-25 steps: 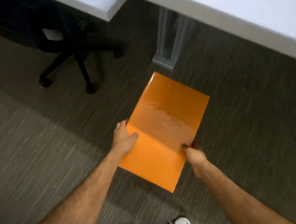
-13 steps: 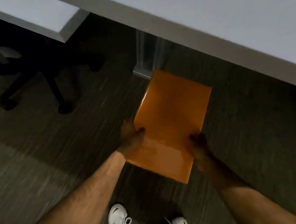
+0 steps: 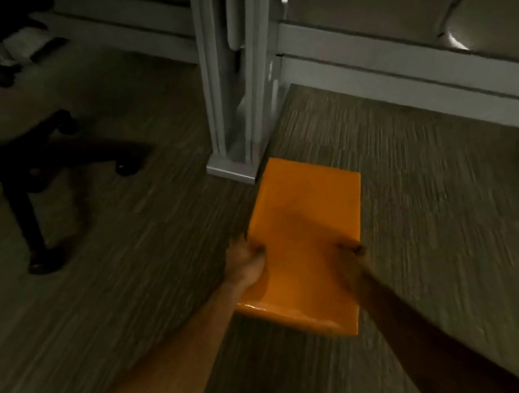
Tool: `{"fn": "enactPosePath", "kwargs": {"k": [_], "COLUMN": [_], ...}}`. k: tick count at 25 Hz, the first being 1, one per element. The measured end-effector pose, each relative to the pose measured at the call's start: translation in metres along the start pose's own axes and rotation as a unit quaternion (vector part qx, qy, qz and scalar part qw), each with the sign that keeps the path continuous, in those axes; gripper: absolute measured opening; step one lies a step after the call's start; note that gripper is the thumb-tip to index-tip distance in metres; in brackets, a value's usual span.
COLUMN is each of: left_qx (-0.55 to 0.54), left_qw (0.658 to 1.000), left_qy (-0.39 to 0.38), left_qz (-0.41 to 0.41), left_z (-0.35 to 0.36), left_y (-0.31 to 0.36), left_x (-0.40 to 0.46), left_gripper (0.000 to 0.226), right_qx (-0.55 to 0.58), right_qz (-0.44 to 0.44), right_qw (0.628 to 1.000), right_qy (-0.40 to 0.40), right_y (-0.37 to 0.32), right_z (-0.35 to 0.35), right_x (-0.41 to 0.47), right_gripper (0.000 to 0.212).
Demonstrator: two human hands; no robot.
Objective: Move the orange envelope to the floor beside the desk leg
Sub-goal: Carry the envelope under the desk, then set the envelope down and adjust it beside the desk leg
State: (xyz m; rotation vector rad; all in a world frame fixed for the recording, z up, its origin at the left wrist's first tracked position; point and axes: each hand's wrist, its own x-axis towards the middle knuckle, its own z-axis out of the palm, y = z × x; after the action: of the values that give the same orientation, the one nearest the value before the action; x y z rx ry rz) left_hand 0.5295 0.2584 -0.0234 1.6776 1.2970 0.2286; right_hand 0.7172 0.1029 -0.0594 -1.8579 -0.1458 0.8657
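Orange envelope [image 3: 307, 239] — one, glossy, rectangular, held low over the floor [image 3: 429, 210]. Its far end lies just to the right of the desk leg's foot plate; whether that end touches the carpet cannot be told. The near end is raised and curls slightly, catching a glint of light along its edge.

Left hand [image 3: 246, 261] — clasped on the envelope's left long edge, about midway along, thumb on top and the fingers hidden beneath.

Right hand [image 3: 352, 255] — clasped on the right long edge opposite, thumb tip on the upper face; the rest is dark and blurred. Both bare forearms reach in from the bottom of the view.

Desk leg [image 3: 233, 80] — pale grey metal, upright, of several parallel sections, ending in a flat foot plate [image 3: 231, 169] resting on the floor. The envelope's far left corner sits just beside this plate.

Floor — dark carpet with a fine streaked pattern, smeared by motion blur.

Low rail [image 3: 399, 76] — pale, running from the leg off to the right, above the carpet.

Office chair base [image 3: 25, 176] — black, star-shaped with castors, well apart to the left, in deep shadow.
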Motion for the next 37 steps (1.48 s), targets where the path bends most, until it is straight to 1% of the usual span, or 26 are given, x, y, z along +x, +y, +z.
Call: {"fn": "enactPosePath", "kwargs": {"k": [1,2,4,5,6,7,8,9,11,12,13,15,17,18,21,26,31,37], "left_qx": [0.003,-0.012,0.009,0.028,0.053,0.095,0.149,0.218,0.337,0.376,0.398,0.413,0.422,0.424,0.426,0.411,0.408,0.399], "left_qw": [1.000,1.000,0.999,0.998,0.996,0.991,0.981,0.963,0.910,0.886,0.869,0.853,0.840,0.836,0.838,0.843,0.839,0.837], "left_qy": [-0.008,-0.009,0.002,0.009,0.007,0.011,0.013,0.004,-0.038,-0.054,-0.064,-0.076,-0.089,-0.091,-0.077,-0.067,-0.063,-0.048], "left_qz": [0.006,0.026,0.050,0.061,0.070,0.091,0.123,0.161,0.238,0.266,0.285,0.311,0.330,0.336,0.333,0.341,0.354,0.372], "left_z": [0.008,0.013,0.030,0.037,0.041,0.045,0.047,0.049,0.052,0.052,0.052,0.052,0.051,0.050,0.050,0.057,0.068,0.075], "left_y": [-0.005,-0.009,-0.019,-0.025,-0.030,-0.037,-0.043,-0.049,-0.062,-0.069,-0.075,-0.084,-0.087,-0.086,-0.084,-0.089,-0.091,-0.075], "left_x": [0.008,0.016,0.029,0.030,0.029,0.026,0.022,0.018,0.003,-0.004,-0.010,-0.014,-0.013,-0.011,-0.011,-0.001,0.020,0.051], "left_gripper": [0.042,0.039,0.046,0.053,0.061,0.069,0.075,0.078,0.078,0.079,0.084,0.104,0.121,0.124,0.121,0.118,0.119,0.124], "right_qx": [0.033,0.046,0.032,0.016,-0.028,-0.100,-0.198,-0.294,-0.436,-0.487,-0.523,-0.559,-0.570,-0.575,-0.590,-0.589,-0.588,-0.601], "right_qz": [-0.007,-0.008,0.008,0.010,0.001,-0.026,-0.065,-0.108,-0.199,-0.228,-0.245,-0.261,-0.266,-0.263,-0.254,-0.239,-0.254,-0.249], "right_qw": [0.999,0.998,0.999,1.000,1.000,0.995,0.978,0.950,0.878,0.843,0.816,0.787,0.777,0.775,0.767,0.772,0.768,0.759], "right_qy": [0.033,0.045,0.023,-0.001,-0.013,-0.015,-0.014,-0.005,-0.010,-0.024,-0.030,-0.024,-0.010,-0.012,-0.021,-0.016,0.005,0.021], "right_y": [0.005,0.009,0.019,0.026,0.032,0.039,0.044,0.050,0.065,0.070,0.077,0.095,0.108,0.109,0.105,0.100,0.092,0.080], "right_z": [0.000,-0.003,-0.008,-0.009,-0.009,-0.008,-0.006,-0.002,0.005,0.010,0.015,0.022,0.022,0.021,0.021,0.023,0.026,0.026], "right_x": [0.008,0.018,0.032,0.036,0.032,0.026,0.015,0.004,-0.018,-0.029,-0.037,-0.050,-0.059,-0.060,-0.061,-0.058,-0.043,-0.009], "right_gripper": [0.037,0.042,0.056,0.065,0.075,0.084,0.089,0.089,0.084,0.083,0.082,0.083,0.088,0.091,0.100,0.104,0.111,0.105]}}
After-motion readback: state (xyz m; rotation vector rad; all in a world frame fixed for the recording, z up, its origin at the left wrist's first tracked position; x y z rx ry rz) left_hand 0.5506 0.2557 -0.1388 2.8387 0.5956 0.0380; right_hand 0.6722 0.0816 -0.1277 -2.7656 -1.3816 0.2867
